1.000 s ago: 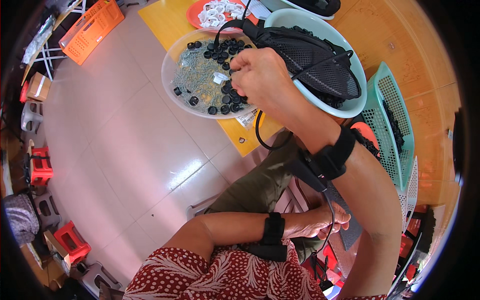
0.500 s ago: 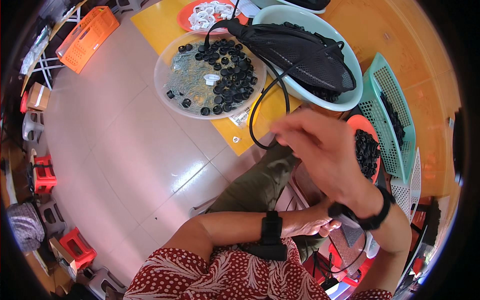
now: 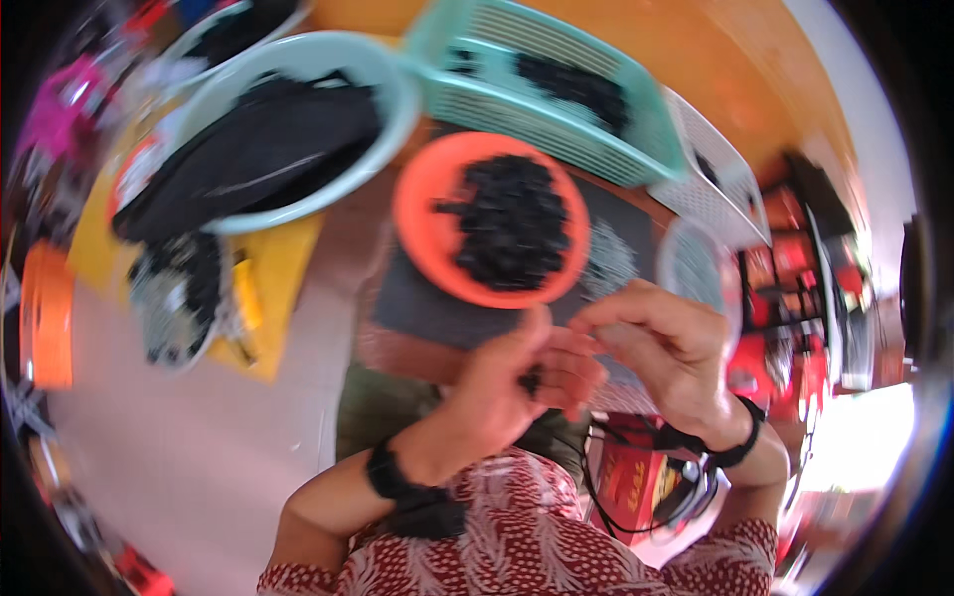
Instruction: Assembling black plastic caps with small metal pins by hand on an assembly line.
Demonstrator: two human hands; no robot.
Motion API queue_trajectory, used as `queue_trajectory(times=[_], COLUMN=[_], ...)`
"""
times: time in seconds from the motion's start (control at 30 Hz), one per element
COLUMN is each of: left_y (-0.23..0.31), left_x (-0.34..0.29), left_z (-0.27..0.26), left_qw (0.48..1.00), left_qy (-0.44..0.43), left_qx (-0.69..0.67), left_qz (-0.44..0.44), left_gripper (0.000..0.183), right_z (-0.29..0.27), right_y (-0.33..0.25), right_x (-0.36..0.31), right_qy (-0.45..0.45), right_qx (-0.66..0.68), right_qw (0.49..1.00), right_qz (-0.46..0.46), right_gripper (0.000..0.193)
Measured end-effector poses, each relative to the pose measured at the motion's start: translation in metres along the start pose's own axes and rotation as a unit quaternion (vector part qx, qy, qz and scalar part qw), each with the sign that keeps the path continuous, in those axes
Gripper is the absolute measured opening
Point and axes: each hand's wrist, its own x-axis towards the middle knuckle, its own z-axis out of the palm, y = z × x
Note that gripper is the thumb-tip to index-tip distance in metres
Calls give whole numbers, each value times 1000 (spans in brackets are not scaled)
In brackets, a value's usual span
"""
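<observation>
My left hand (image 3: 507,387), palm turned up, curls its fingers round a small black part (image 3: 532,380); blur hides the part's exact kind. Close beside it, my right hand (image 3: 671,348) pinches thumb and forefinger together near the left fingertips. Whatever that pinch holds is too small to make out. Just beyond both hands, an orange-red bowl (image 3: 417,214) holds a heap of small black parts (image 3: 512,223). It stands on a dark mat (image 3: 417,308). To its right lies a pile of thin, silvery-grey pieces (image 3: 608,260), next to a clear round container (image 3: 696,268).
Behind the bowl stand a green basket (image 3: 556,149) with black parts and a white perforated basket (image 3: 730,189). At the left, a pale-blue basin (image 3: 402,99) carries a black bag (image 3: 278,149). A blurred tray of black caps (image 3: 179,298) and a yellow tool (image 3: 246,288) lie nearby.
My view has swung right, toward the orange-red bowl. My right hand, raised before, has come down beside the left. The left hand has come forward, now showing a black part.
</observation>
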Motion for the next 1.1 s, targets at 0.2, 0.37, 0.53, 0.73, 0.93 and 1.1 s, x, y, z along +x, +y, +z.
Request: queue_trajectory(times=[0.2, 0.37, 0.53, 0.73, 0.93, 1.1], left_y=[-7, -25, -37, -66, -90, -99], left_x=[23, 41, 59, 85, 103, 120], left_z=[38, 50, 59, 80, 93, 81], left_qw=[995, 993, 986, 978, 968, 964], left_qy=[-1, 12, 33, 57, 68, 22], left_qx=[60, 82, 92, 147, 157, 111], left_qz=[-77, -85, -134, -136, -182, -241], left_gripper=[77, 74, 72, 67, 54, 55], right_z=[-29, -33, -17, -15, -17, -31], right_y=[26, 41, 52, 66, 88, 101], right_x=[-64, -101, -112, -121, -140, -149], right_qy=[113, 216, 262, 254, 215, 223], right_qx=[10, -86, -131, -261, -230, -220], right_qw=[990, 972, 954, 927, 945, 947], right_qz=[87, 38, -65, -89, -95, -73], right_gripper=[15, 19, 38, 36, 42, 28])
